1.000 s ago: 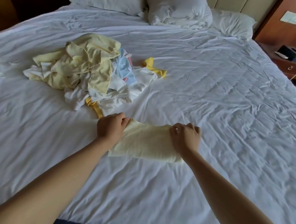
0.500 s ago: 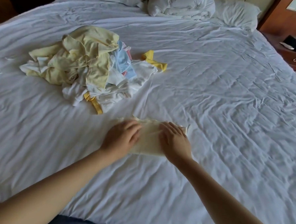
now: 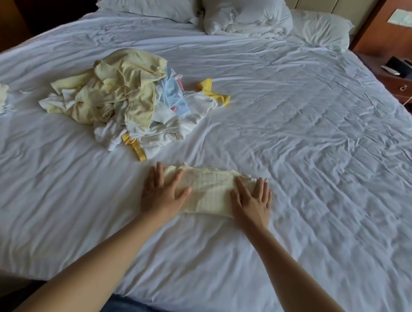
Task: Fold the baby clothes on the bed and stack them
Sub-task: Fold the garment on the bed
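While both palms lie flat on it, the folded pale-yellow garment (image 3: pixel 210 194) rests on the bed (image 3: pixel 319 161), toward its near edge in the head view. The left hand (image 3: pixel 161 196) presses the garment's left end and the right hand (image 3: pixel 252 203) its right end, fingers (image 3: pixel 259 187) straight and slightly spread, gripping nothing. Beyond and to the left, apart from the garment, sits a pile of unfolded baby clothes (image 3: pixel 122 99). Pillows (image 3: pixel 148 2) lie at the far end.

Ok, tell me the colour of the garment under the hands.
Pale yellow garment, seen in the head view.
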{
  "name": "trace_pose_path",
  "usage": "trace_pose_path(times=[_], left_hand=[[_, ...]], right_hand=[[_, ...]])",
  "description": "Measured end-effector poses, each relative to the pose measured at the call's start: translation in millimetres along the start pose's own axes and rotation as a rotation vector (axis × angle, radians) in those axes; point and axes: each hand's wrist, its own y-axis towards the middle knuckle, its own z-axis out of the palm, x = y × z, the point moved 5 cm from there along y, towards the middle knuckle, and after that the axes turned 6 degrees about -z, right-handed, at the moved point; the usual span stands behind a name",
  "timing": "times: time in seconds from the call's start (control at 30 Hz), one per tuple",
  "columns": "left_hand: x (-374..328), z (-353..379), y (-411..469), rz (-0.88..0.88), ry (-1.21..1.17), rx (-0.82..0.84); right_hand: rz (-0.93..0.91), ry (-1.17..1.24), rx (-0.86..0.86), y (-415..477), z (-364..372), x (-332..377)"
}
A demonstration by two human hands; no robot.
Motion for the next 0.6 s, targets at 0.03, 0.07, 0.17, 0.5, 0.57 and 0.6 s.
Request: trace_pose_path(times=[0.03,0.07,0.17,0.5,0.57,0.6], left_hand=[[-0.2,-1.5,-2.1,-0.035,0.006,-0.009],[-2.0,-4.2,-3.8,-0.052,0.036,-0.029],[-11.6,-14.8,-4.8,-0.064,0.103,-0.083],[-3.8,-37.5,-13.7,-0.070,-0.536,-0.111],[7.1,-50.7,-23.2,-0.046,-0.591,-0.178],[15.9,-58.3,-26.9,-0.042,-0.616,-0.209]], right_hand=[[0.023,-0.007,0.011,-0.8,-0.3,0.9],[0.034,-0.026,0.012,-1.8,-2.4,3.5],[0.013,-0.059,0.002,-0.8,-11.3,14.4],[0.014,0.351,0.053,6.3,-46.2,32.1],[-0.016,0.376,0.038,4.9,-53.9,44.0],[-0.034,0.389,0.034,4.8,-56.5,52.3]])
